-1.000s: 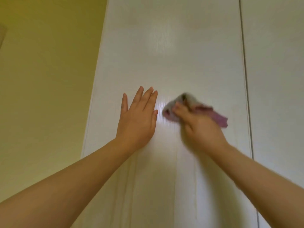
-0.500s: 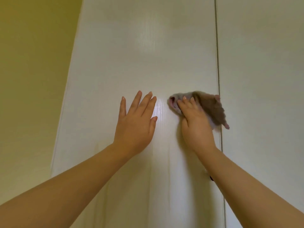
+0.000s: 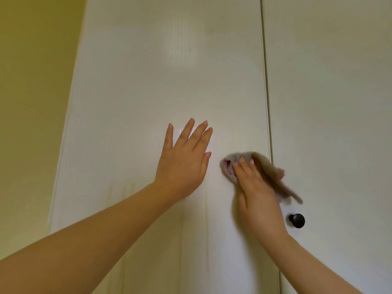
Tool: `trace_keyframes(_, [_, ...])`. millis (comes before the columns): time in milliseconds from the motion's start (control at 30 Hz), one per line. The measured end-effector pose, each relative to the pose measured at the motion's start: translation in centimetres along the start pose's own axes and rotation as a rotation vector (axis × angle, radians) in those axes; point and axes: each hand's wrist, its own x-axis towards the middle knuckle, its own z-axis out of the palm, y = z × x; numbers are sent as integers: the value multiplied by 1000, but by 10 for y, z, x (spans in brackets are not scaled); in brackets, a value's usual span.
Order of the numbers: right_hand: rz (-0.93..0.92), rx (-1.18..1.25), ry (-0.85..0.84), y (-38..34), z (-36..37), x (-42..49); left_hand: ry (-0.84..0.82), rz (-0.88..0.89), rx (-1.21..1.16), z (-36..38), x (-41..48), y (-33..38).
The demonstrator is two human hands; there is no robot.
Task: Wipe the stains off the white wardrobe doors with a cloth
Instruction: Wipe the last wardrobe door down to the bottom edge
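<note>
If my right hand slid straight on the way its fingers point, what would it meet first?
Probably only bare door; the right hand would narrowly pass the left hand.

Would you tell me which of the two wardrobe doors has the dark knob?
The right door: its round dark knob sits just beyond the seam. The left door shows none.

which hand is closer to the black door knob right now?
Right. The right hand, pressing the cloth on the door, sits just left of the black knob; the left hand lies flat farther left.
</note>
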Motion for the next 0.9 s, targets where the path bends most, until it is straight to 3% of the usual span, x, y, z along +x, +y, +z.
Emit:
trace_keyframes(100, [-86, -16, 15, 7, -25, 33, 13, 38, 12, -1, 2, -2])
trace_keyframes(200, [-51, -94, 20, 16, -28, 79, 27, 2, -30, -7, 9, -7])
trace_keyframes(300, [-2, -106, -48, 3, -9, 44, 113, 3, -28, -5, 3, -10])
trace_keyframes(400, [-131, -83, -90, -6, 0, -14, 176, 31, -21, -2, -16, -14])
trace_keyframes(467, [-173, -73, -65, -14, -16, 5, 192, 67, -14, -2, -25, -17])
trace_keyframes(633, [-23, -102, -110, -25, -10, 54, 205, 5, -2, -1, -30, -29])
trace_keyframes(767, [-82, -17, -107, -30, 15, -18, 176, 14, 18, 5, -46, -37])
trace_keyframes(833, [-130, 14, -46, -29, 6, 1, 150, 32, 57, 5, -49, -42])
trace_keyframes(900, [-39, 28, -84, -32, -4, 41, 162, 31, 82, 5, -50, -47])
